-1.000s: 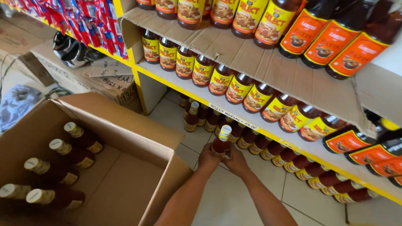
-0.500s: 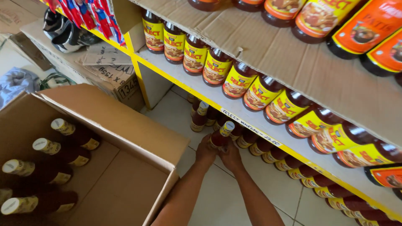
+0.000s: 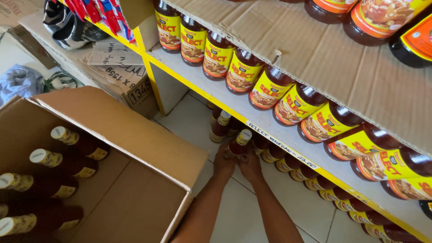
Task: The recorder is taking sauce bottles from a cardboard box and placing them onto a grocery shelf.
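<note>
Both hands [image 3: 237, 163] round bottle [image 3: 238, 144], seemingly floor-level.

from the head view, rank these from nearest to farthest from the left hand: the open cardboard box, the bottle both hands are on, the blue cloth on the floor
1. Bottle: touching the left hand, under the shelf.
2. Open cardboard box: to the left.
3. Blue cloth: far left, beyond the box.

Glossy bottles [image 3: 288, 105] (plastic, perhaps); matt cardboard box [image 3: 130, 135].
</note>
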